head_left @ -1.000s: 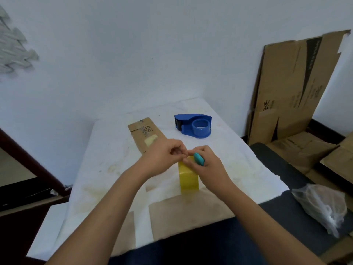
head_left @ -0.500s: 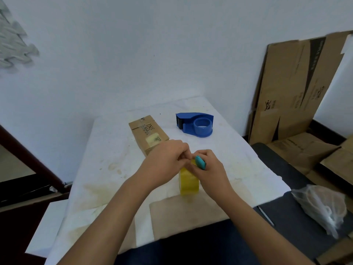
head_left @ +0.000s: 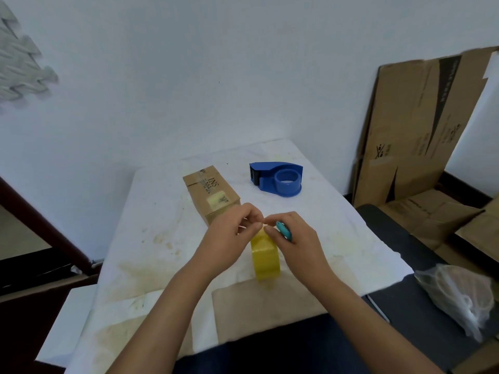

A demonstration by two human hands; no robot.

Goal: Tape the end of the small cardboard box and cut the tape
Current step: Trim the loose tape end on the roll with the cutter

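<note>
Fingers [head_left: 253,220] of both hands pinch the yellow tape roll [head_left: 265,259]; right hand [head_left: 294,238] grips a teal cutter [head_left: 284,231].

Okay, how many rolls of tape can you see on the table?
1: a yellow tape roll standing on edge near the table's front, both hands at its top. The blue dispenser farther back shows an empty-looking hub; I can't confirm a roll inside.

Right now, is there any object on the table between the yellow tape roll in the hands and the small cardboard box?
Nothing visible does. The yellow tape roll stands on edge under both hands, and the small cardboard box lies just behind the left hand. The blue tape dispenser sits off to the right, out of the way.
</note>
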